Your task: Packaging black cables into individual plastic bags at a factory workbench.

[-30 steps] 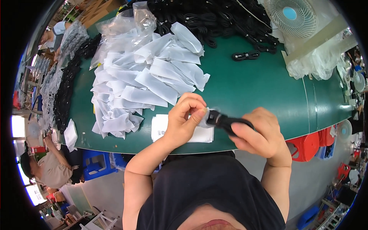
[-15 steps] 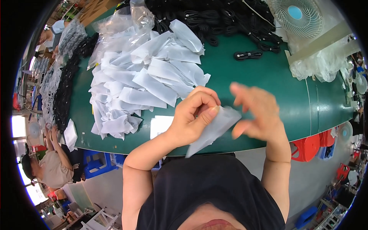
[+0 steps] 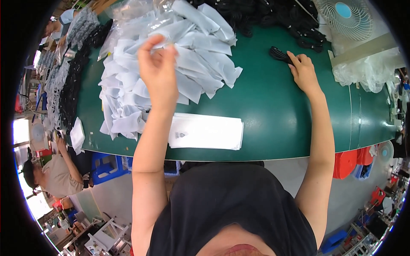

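My left hand (image 3: 158, 74) is raised over a big heap of filled, frosted white pouches (image 3: 200, 64). Its fingers are apart and a little smeared by motion, and nothing shows between them. Farther right, my right hand (image 3: 306, 74) reaches across the table to a coiled black cable (image 3: 279, 54) and pinches its right end. The fingertips partly cover that end. Close to the front edge lies a flat stack of white pouches (image 3: 209, 132) with a small dark print at its left end.
Many black cable coils (image 3: 265, 13) are heaped at the back of the green table (image 3: 256, 102). A fan (image 3: 344, 13) and clear plastic bags (image 3: 363, 72) stand at the far right. Another person (image 3: 55, 173) sits at the left, near a row of black cables (image 3: 70, 94).
The pouch has left my left hand, which moved up and left over the heap. My right hand has moved away to the back right and taken hold of the cable. The flat stack is uncovered.
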Motion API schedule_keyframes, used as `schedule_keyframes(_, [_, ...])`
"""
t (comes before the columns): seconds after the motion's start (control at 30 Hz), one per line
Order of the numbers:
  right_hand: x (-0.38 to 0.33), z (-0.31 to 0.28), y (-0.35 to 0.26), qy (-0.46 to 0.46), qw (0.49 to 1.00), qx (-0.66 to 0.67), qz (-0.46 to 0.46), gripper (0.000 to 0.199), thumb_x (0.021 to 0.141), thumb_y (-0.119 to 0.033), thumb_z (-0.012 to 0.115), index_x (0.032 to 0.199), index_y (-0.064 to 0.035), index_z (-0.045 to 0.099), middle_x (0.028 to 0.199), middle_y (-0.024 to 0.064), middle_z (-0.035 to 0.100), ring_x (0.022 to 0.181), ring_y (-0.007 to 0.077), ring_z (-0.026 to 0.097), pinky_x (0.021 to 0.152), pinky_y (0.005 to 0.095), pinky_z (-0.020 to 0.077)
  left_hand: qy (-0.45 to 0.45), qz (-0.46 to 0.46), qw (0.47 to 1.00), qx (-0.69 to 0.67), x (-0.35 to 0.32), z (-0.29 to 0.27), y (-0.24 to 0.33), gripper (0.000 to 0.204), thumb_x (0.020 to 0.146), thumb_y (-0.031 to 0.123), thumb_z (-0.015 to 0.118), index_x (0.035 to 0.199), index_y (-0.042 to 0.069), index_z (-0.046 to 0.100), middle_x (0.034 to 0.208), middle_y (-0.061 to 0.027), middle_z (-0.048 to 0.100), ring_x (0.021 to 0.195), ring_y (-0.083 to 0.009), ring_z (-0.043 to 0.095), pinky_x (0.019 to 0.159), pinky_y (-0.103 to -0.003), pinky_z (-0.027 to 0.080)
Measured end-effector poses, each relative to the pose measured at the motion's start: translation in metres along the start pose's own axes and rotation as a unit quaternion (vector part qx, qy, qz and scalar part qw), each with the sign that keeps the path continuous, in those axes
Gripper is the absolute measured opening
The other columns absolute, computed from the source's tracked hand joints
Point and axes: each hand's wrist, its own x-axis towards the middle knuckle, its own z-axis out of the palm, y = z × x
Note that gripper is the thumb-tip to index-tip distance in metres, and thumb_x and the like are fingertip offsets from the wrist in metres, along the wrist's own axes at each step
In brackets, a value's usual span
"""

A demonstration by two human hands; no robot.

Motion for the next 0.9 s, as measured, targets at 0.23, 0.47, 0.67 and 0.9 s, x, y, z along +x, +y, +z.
schedule_keyframes(0.23, [-0.055,-0.043,-0.056,0.041,0.972,0.233,0.005,0.035,0.079,-0.008,0.068,0.114,-0.0062,0.062,0.099,0.011,0.054,0.083,0.0249,0.059,0.069,0.0323,0.0489,-0.435,0.187,0.857,0.206,-0.12,-0.019,-0.022,0.027,0.069,0.008,0.075,0.088,0.004,0.058,0.09,-0.0114,0.056,0.081,-0.0291,0.056,0.066,-0.037,0.047])
schedule_keyframes(0.47, [-0.103,-0.076,-0.118,0.04,0.936,0.349,-0.034,0.033,0.072,-0.004,0.074,0.103,-0.0035,0.065,0.1,0.0119,0.057,0.079,0.0219,0.06,0.065,0.0295,0.0503,-0.394,0.114,0.891,0.193,-0.132,-0.031,-0.027,0.024,0.071,0.006,0.073,0.088,0.0,0.057,0.092,-0.0127,0.055,0.08,-0.0294,0.056,0.069,-0.035,0.047])
schedule_keyframes(0.67, [-0.12,-0.066,-0.139,0.071,0.924,0.357,-0.118,0.037,0.067,-0.002,0.077,0.102,-0.0031,0.064,0.1,0.0145,0.056,0.077,0.025,0.059,0.063,0.0323,0.0507,-0.338,0.051,0.93,0.135,-0.137,-0.032,-0.032,0.009,0.074,0.002,0.071,0.081,0.002,0.066,0.084,-0.009,0.057,0.076,-0.0241,0.057,0.062,-0.031,0.047])
schedule_keyframes(0.9, [-0.12,-0.073,-0.145,0.115,0.907,0.351,-0.202,0.039,0.065,-0.002,0.079,0.101,-0.0032,0.063,0.099,0.0153,0.056,0.073,0.0276,0.059,0.058,0.0352,0.0489,-0.325,-0.059,0.943,0.043,-0.13,-0.04,-0.023,0.007,0.076,0.001,0.072,0.083,0.003,0.071,0.081,-0.0046,0.06,0.07,-0.0152,0.056,0.061,-0.026,0.045])
